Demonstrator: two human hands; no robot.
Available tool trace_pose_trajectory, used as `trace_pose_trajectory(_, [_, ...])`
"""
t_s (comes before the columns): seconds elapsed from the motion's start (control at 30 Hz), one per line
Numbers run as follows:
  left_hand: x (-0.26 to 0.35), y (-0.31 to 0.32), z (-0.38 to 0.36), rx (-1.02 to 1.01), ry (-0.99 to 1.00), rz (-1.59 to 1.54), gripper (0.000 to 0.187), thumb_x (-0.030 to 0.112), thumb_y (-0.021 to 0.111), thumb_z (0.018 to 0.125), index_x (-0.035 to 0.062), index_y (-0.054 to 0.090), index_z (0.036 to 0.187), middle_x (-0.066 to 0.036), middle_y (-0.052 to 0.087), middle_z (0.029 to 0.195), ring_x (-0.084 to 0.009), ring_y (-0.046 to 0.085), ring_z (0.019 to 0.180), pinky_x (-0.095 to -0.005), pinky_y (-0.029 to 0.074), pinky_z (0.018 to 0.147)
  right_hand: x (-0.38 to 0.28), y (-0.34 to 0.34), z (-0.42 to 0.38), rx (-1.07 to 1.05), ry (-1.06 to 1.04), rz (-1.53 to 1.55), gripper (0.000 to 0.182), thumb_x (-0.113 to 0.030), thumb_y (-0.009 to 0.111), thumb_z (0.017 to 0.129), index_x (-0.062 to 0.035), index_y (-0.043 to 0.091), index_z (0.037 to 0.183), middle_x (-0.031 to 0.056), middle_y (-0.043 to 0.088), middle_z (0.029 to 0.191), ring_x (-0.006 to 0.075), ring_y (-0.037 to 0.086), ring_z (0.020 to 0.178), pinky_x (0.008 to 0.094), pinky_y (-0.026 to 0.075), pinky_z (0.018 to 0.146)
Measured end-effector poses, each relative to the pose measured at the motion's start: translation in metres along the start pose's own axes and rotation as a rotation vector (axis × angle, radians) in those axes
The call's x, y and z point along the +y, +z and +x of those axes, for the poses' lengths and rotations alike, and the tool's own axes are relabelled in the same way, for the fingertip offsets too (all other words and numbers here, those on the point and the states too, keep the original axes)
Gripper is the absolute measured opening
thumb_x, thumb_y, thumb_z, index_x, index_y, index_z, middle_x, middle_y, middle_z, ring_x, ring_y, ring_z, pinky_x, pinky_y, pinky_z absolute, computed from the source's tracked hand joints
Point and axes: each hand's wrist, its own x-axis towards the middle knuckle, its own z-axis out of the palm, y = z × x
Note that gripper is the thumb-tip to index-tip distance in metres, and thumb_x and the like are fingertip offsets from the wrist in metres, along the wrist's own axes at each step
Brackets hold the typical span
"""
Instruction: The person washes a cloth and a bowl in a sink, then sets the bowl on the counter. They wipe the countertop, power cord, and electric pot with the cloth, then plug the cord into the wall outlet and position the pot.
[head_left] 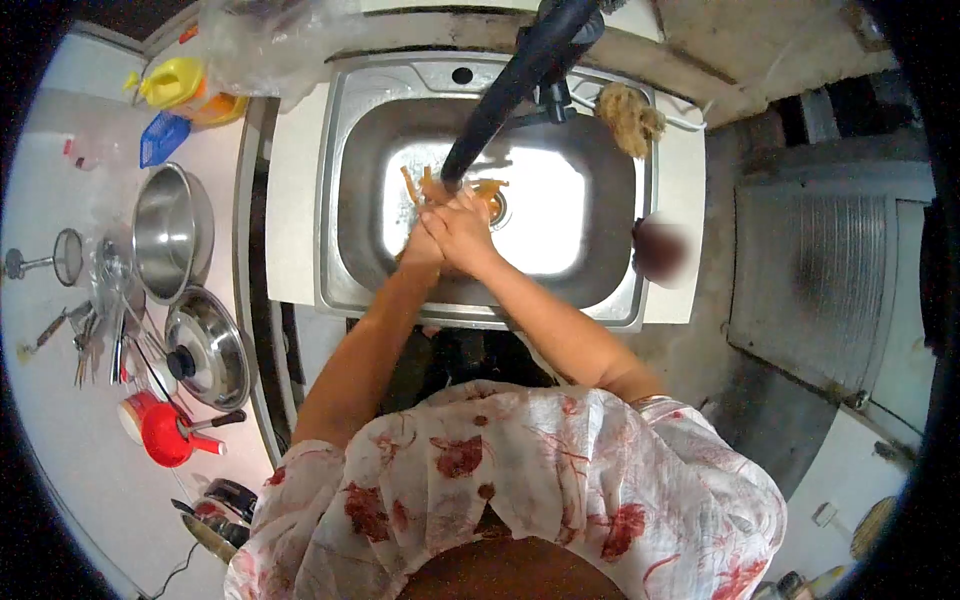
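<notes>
Both my hands are together over the sink basin, right below the end of the black faucet. My right hand lies across my left hand, its fingers closed over it. The fingers of my left hand are bent and mostly covered, and whatever may be between the two palms is hidden. Orange-brown strips, perhaps peelings, lie on the basin floor just beyond my hands. More of them are beside the drain, which my right hand partly covers.
A tan scrubbing pad sits at the sink's back right corner. On the left counter are a steel bowl, a pot lid, a red strainer or ladle, a blue basket and a yellow bottle.
</notes>
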Motion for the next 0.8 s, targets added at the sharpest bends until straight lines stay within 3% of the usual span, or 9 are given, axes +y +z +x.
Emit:
trace_pose_trajectory(0.07, [0.019,-0.008,-0.019,0.006,0.055,-1.25,0.039,0.01,0.061,0.075,0.0,0.049,0.111,-0.007,0.055,0.105,-0.0159,0.053,0.097,-0.0278,0.043,0.083,0.007,-0.002,0.006,0.22,-0.188,0.012,0.034,-0.028,0.055,0.075,-0.0014,0.061,0.095,0.0221,0.06,0.092,0.0354,0.06,0.085,0.0407,0.046,0.077])
trace_pose_trajectory(0.13, [0.042,-0.041,-0.039,-0.139,-0.038,-1.067,0.045,0.012,0.063,0.073,0.0002,0.047,0.114,-0.007,0.054,0.108,-0.0159,0.052,0.098,-0.0282,0.042,0.084,0.024,-0.028,0.035,-0.205,0.198,0.299,0.034,-0.031,0.055,0.08,-0.0007,0.061,0.094,0.0199,0.061,0.089,0.0292,0.062,0.079,0.0393,0.048,0.073])
trace_pose_trajectory(0.2, [0.059,-0.069,-0.048,-0.284,-0.103,-0.861,0.05,0.013,0.065,0.072,0.0005,0.045,0.116,-0.007,0.053,0.111,-0.016,0.051,0.1,-0.0286,0.042,0.085,0.06,-0.035,0.05,-0.495,0.661,1.228,0.036,-0.035,0.052,0.085,-0.0021,0.059,0.1,0.0149,0.062,0.09,0.0224,0.062,0.075,0.0354,0.049,0.07])
trace_pose_trajectory(0.33, [0.036,-0.072,-0.035,-0.333,0.022,-1.181,0.061,0.019,0.065,0.073,0.0009,0.038,0.125,-0.007,0.052,0.111,-0.0164,0.051,0.102,-0.0283,0.041,0.086,0.094,0.005,0.022,-0.485,0.91,1.681,0.042,-0.037,0.041,0.091,-0.002,0.053,0.11,0.0106,0.062,0.098,0.0223,0.06,0.089,0.0344,0.049,0.079])
trace_pose_trajectory(0.47, [0.021,-0.062,-0.025,-0.179,-0.257,-1.109,0.059,0.027,0.06,0.082,0.0055,0.032,0.129,-0.008,0.048,0.118,-0.0168,0.05,0.103,-0.0304,0.042,0.085,0.099,0.013,0.017,0.127,0.989,1.477,0.04,-0.032,0.046,0.089,0.0044,0.055,0.103,0.015,0.061,0.096,0.0255,0.062,0.082,0.0355,0.051,0.071])
trace_pose_trajectory(0.5, [0.03,-0.051,-0.021,-0.031,-0.132,-0.91,0.061,0.026,0.06,0.082,0.0069,0.029,0.13,-0.008,0.047,0.119,-0.0166,0.049,0.104,-0.0311,0.043,0.083,0.088,-0.003,0.022,0.102,1.121,1.097,0.04,-0.032,0.05,0.087,0.0061,0.056,0.097,0.0151,0.061,0.089,0.025,0.062,0.076,0.036,0.052,0.066])
trace_pose_trajectory(0.6, [0.05,-0.037,-0.018,-0.032,-0.295,-0.879,0.066,0.023,0.063,0.08,0.0122,0.023,0.132,-0.008,0.043,0.12,-0.0158,0.05,0.101,-0.0305,0.047,0.072,0.081,-0.003,0.023,0.127,1.14,0.957,0.053,-0.043,0.054,0.082,0.0088,0.058,0.09,0.0181,0.061,0.088,0.0273,0.062,0.072,0.0383,0.049,0.062])
trace_pose_trajectory(0.67, [0.036,-0.022,-0.01,0.019,-0.107,-0.782,0.068,0.022,0.06,0.082,0.0203,0.018,0.136,-0.009,0.04,0.127,-0.0244,0.047,0.111,-0.0393,0.048,0.078,0.077,-0.012,0.017,0.155,1.156,1.044,0.047,-0.038,0.053,0.084,0.0077,0.057,0.093,0.0166,0.061,0.088,0.0257,0.061,0.073,0.0375,0.05,0.064])
trace_pose_trajectory(0.8, [0.03,-0.026,-0.004,-0.111,-0.233,-1.127,0.075,0.017,0.066,0.077,0.0146,0.019,0.135,-0.009,0.041,0.124,-0.0264,0.05,0.107,-0.0389,0.05,0.08,0.055,-0.039,0.001,0.233,1.244,1.322,0.043,-0.033,0.052,0.086,0.0069,0.053,0.101,0.0157,0.059,0.093,0.0244,0.06,0.078,0.0373,0.051,0.066])
